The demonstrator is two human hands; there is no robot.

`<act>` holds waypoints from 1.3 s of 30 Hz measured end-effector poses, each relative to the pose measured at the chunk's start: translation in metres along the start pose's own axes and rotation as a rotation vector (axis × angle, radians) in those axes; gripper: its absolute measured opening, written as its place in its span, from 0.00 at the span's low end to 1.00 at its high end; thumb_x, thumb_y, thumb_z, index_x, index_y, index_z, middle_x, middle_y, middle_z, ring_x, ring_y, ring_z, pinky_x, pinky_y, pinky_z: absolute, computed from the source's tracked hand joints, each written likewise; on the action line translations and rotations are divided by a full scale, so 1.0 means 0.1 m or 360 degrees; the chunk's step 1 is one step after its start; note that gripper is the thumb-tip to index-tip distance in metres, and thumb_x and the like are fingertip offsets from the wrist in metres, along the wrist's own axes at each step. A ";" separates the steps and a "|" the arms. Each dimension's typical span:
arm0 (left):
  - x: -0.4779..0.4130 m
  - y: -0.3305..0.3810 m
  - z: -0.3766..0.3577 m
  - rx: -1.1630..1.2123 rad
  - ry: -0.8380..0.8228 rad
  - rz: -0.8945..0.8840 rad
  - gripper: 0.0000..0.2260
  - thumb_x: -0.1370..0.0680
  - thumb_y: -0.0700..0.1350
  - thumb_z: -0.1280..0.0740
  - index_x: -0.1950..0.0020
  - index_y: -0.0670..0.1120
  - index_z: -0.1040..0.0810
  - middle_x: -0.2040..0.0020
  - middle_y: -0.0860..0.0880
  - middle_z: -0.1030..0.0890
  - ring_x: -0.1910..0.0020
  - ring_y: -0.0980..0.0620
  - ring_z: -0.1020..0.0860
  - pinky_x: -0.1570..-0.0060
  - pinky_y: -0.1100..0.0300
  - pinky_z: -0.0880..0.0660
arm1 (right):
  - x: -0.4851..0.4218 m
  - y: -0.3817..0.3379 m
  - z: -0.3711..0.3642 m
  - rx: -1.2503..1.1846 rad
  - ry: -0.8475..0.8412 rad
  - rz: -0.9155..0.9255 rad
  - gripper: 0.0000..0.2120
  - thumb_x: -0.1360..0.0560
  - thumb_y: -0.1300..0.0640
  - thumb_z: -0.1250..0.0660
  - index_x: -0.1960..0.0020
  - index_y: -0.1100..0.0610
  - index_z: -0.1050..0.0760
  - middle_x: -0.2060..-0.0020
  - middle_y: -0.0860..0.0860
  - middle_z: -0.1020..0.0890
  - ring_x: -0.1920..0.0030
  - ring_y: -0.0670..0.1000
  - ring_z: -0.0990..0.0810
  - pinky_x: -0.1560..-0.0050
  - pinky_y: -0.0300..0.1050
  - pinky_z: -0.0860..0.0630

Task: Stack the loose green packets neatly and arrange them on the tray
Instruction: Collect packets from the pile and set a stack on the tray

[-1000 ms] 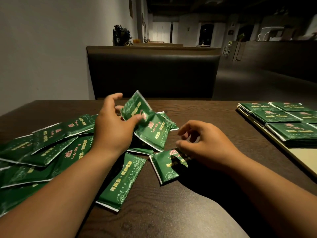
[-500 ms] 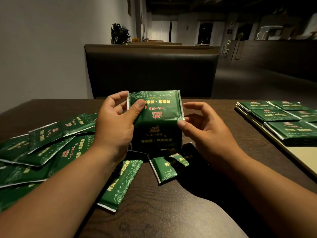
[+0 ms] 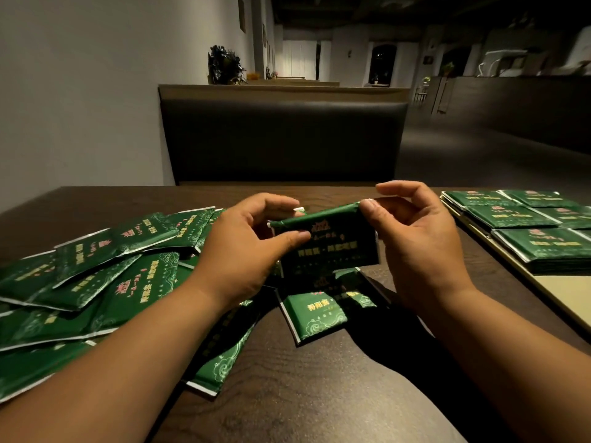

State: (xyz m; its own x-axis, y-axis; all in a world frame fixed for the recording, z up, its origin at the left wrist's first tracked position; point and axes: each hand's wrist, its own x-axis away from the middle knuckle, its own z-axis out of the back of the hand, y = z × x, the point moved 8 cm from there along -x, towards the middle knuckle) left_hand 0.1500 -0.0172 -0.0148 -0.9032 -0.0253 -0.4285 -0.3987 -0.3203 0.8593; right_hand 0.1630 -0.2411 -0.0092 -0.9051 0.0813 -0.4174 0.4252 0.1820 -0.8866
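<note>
Above the near middle of the dark wooden worktop (image 3: 319,394), both hands hold up the held packets (image 3: 332,247), a green bundle with its printed face turned to the camera and its long top edge running roughly level between the two hands; how many packets it has cannot be told. On the bundle's left end the left hand (image 3: 243,251) has its grip pinched, thumb pressed on the front face and fingers curled round behind. At the upper right corner the right hand (image 3: 419,251) pinches with its thumb tip, the other fingers curled behind and the index finger arched above, clear of the packet. Directly under the bundle one flat packet (image 3: 319,318) lies on the worktop, partly in the hands' shadow, and another packet (image 3: 224,362) lies slantwise beneath the left forearm. Left of the hands spreads the loose pile (image 3: 112,282) of green packets, overlapping at many angles and reaching to the frame's left edge. Well apart at the right stands the tray (image 3: 569,295), pale on its bare near part, and on its far part sit the stacked packets (image 3: 543,247) in tidy, squared piles side by side. Beyond the worktop rises a dark padded bench back (image 3: 284,139), a potted plant (image 3: 225,65) stands on the ledge behind it, and a pale wall (image 3: 80,91) runs along the left
</note>
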 end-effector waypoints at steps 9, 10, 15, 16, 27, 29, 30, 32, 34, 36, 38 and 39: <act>-0.05 -0.09 0.03 0.0306 0.0053 0.0134 0.07 0.23 0.42 0.27 0.45 0.45 0.17 0.51 0.47 0.12 0.48 0.51 0.14 0.47 0.56 0.17 | 0.03 0.13 -0.11 0.0451 -0.0216 -0.0116 0.15 0.25 0.58 0.24 0.42 0.49 0.24 0.47 0.51 0.14 0.45 0.50 0.15 0.44 0.51 0.17; -0.05 -0.11 0.04 0.0297 0.0079 0.0139 0.06 0.22 0.43 0.28 0.45 0.46 0.16 0.51 0.48 0.12 0.49 0.52 0.14 0.48 0.58 0.17 | 0.03 0.14 -0.12 0.0462 -0.0232 -0.0128 0.15 0.24 0.61 0.25 0.42 0.49 0.24 0.48 0.50 0.14 0.46 0.49 0.14 0.44 0.49 0.17; -0.12 -0.21 0.30 -0.0481 0.0337 0.0091 0.09 0.16 0.50 0.34 0.39 0.52 0.19 0.44 0.55 0.17 0.44 0.56 0.20 0.44 0.58 0.23 | 0.00 0.15 0.00 0.0287 -0.0019 -0.0309 0.16 0.24 0.68 0.29 0.42 0.53 0.25 0.57 0.51 0.13 0.56 0.48 0.13 0.54 0.45 0.17; -0.14 -0.24 0.32 -0.0707 0.0317 0.0088 0.10 0.16 0.50 0.35 0.37 0.52 0.20 0.41 0.54 0.18 0.40 0.53 0.21 0.41 0.54 0.24 | -0.01 0.17 0.03 0.0290 0.0023 -0.0391 0.16 0.25 0.67 0.29 0.41 0.53 0.25 0.58 0.52 0.13 0.58 0.49 0.13 0.57 0.49 0.16; -0.08 -0.30 0.10 -0.1207 -0.0080 0.0206 0.12 0.16 0.51 0.35 0.34 0.53 0.20 0.40 0.54 0.17 0.40 0.52 0.22 0.40 0.56 0.26 | 0.05 0.29 -0.03 0.1887 -0.0482 -0.0503 0.22 0.30 0.44 0.26 0.38 0.46 0.26 0.52 0.46 0.20 0.51 0.49 0.20 0.52 0.47 0.22; -0.07 -0.26 0.05 -0.1104 -0.0119 0.0168 0.11 0.16 0.49 0.35 0.35 0.54 0.19 0.42 0.56 0.17 0.45 0.56 0.21 0.45 0.61 0.28 | 0.04 0.27 -0.04 0.1927 -0.0469 -0.0427 0.21 0.30 0.44 0.27 0.39 0.46 0.25 0.51 0.47 0.23 0.50 0.51 0.22 0.55 0.45 0.28; -0.07 -0.25 0.04 -0.1033 -0.0112 0.0158 0.11 0.16 0.48 0.34 0.35 0.54 0.19 0.43 0.56 0.16 0.45 0.57 0.21 0.45 0.61 0.28 | 0.03 0.25 -0.05 0.1926 -0.0454 -0.0368 0.21 0.30 0.44 0.27 0.40 0.46 0.25 0.50 0.47 0.25 0.49 0.51 0.23 0.54 0.45 0.30; -0.08 -0.26 0.09 -0.0969 -0.0038 0.0141 0.12 0.18 0.46 0.31 0.35 0.54 0.20 0.43 0.56 0.17 0.44 0.55 0.20 0.41 0.59 0.26 | 0.03 0.19 -0.10 0.1877 -0.0449 -0.0240 0.18 0.31 0.45 0.27 0.43 0.45 0.24 0.51 0.45 0.26 0.50 0.48 0.25 0.54 0.43 0.32; -0.10 -0.30 0.19 -0.1100 0.0057 0.0161 0.16 0.21 0.51 0.28 0.33 0.55 0.22 0.40 0.55 0.20 0.37 0.50 0.24 0.36 0.52 0.26 | 0.06 0.14 -0.16 0.1808 -0.0490 -0.0127 0.16 0.30 0.46 0.27 0.44 0.45 0.23 0.53 0.44 0.26 0.51 0.46 0.27 0.56 0.42 0.33; -0.09 -0.39 0.27 -0.1324 0.0055 0.0318 0.24 0.23 0.59 0.28 0.29 0.56 0.27 0.35 0.50 0.26 0.31 0.44 0.32 0.31 0.47 0.32 | 0.09 0.12 -0.24 0.1769 -0.0571 -0.0061 0.15 0.30 0.46 0.26 0.45 0.45 0.22 0.53 0.44 0.25 0.51 0.46 0.26 0.56 0.40 0.32; -0.06 -0.48 0.29 -0.1505 -0.0018 0.0510 0.33 0.25 0.68 0.31 0.25 0.55 0.33 0.31 0.46 0.32 0.28 0.42 0.38 0.29 0.44 0.36 | 0.13 0.14 -0.29 0.1767 -0.0663 -0.0052 0.14 0.30 0.46 0.25 0.46 0.44 0.22 0.53 0.44 0.25 0.51 0.45 0.26 0.55 0.41 0.30; -0.05 -0.51 0.30 -0.1562 -0.0039 0.0569 0.36 0.26 0.70 0.33 0.24 0.54 0.36 0.30 0.44 0.34 0.27 0.40 0.39 0.29 0.44 0.37 | 0.14 0.16 -0.31 0.1773 -0.0699 -0.0068 0.14 0.30 0.46 0.24 0.46 0.44 0.22 0.53 0.44 0.25 0.51 0.45 0.26 0.54 0.41 0.28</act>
State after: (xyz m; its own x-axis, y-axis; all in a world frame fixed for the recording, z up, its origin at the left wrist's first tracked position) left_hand 0.1697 0.0275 -0.0482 -0.9503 -0.2548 -0.1788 0.1871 -0.9267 0.3259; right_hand 0.1567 -0.2070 -0.0228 -0.9320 -0.2852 -0.2238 0.3608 -0.7898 -0.4961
